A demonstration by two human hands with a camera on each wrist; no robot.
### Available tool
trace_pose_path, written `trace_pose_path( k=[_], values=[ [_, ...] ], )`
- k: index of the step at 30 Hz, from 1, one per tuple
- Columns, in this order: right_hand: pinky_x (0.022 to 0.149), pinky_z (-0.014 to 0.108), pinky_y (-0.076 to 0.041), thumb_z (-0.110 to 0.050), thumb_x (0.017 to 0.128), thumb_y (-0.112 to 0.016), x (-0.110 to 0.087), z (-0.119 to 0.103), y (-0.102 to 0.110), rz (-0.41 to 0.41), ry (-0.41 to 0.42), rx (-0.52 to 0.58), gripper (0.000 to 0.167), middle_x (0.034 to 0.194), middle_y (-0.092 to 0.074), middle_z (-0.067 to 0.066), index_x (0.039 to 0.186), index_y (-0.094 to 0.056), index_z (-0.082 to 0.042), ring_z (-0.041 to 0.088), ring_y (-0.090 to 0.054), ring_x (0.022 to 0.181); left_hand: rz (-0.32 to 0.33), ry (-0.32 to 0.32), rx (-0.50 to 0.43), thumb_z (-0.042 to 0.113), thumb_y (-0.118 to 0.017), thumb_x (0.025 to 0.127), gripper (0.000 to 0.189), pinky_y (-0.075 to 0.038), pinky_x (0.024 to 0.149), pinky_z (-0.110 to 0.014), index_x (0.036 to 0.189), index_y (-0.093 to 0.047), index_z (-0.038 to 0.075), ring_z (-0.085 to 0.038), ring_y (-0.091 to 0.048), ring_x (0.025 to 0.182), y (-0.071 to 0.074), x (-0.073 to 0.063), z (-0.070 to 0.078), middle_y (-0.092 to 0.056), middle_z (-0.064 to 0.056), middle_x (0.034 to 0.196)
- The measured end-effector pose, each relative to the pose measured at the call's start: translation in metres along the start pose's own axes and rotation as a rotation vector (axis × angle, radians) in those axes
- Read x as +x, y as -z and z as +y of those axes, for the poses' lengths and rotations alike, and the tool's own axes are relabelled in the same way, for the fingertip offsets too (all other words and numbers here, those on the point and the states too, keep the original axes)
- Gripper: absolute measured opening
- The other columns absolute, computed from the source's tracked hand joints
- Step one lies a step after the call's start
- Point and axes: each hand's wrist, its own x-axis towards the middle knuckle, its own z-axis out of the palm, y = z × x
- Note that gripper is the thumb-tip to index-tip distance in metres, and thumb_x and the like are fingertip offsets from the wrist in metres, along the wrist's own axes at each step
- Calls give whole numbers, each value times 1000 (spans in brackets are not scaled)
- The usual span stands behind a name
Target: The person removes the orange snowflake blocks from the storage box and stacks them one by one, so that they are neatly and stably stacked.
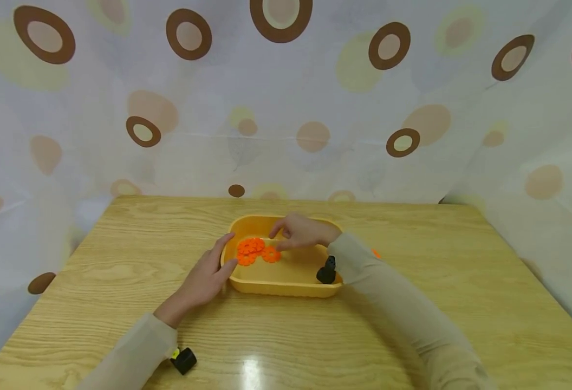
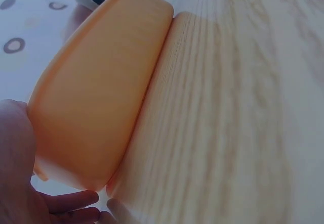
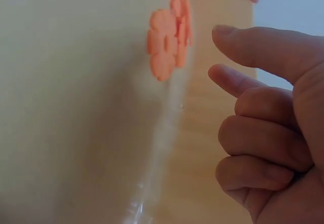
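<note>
Now the left hand (image 1: pixel 207 279) holds the tub (image 1: pixel 286 288) on the tabletop (image 1: pixel 286 336). The right hand (image 1: pixel 303 232), thumb and pointer spread, holds nothing near the orange flowers (image 3: pixel 161 62) inside. It seems to be reaching; taking one needs a pinch.

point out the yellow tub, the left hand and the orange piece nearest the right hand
yellow tub (image 1: pixel 282 290), head view: outside of its near wall
left hand (image 1: pixel 205 279), head view: back of the hand
orange piece (image 1: pixel 271 259), head view: its near edge
</note>
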Motion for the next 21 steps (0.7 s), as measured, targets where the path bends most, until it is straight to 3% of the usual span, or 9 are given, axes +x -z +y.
trace_pose_path(
  k=[9, 16, 21],
  values=[
    [56, 19, -32, -19, 85, -73, 6, 2, -11, -61, -69, -55, 38, 60, -42, -6, 117, -65, 1, 6, -33, 52, 0, 3, 14, 27, -46, 101, 57, -34, 104, -60, 152, -23, 12, -42, -46, 125, 0, 0, -1, -40, -24, 147],
    [69, 23, -41, -23, 86, -73, 2, -3, -13, -69, -101, -132, 41, 88, -60, 5, 120, -60, -3, 11, -47, 71, -2, 0, 14, 29, -45, 101, 58, -34, 104, -59, 152, -23, 12, -42, -46, 126, 1, 1, -1, -42, -25, 145],
    [69, 23, -41, -21, 87, -72, 2, -6, -14, -88, -114, -126, 40, 87, -60, 6, 119, -59, -1, 11, -45, 70, -1, 4, 9, 27, -46, 101, 58, -34, 105, -60, 152, -23, 12, -42, -45, 126, 0, 1, -1, -42, -25, 145]
  ],
)
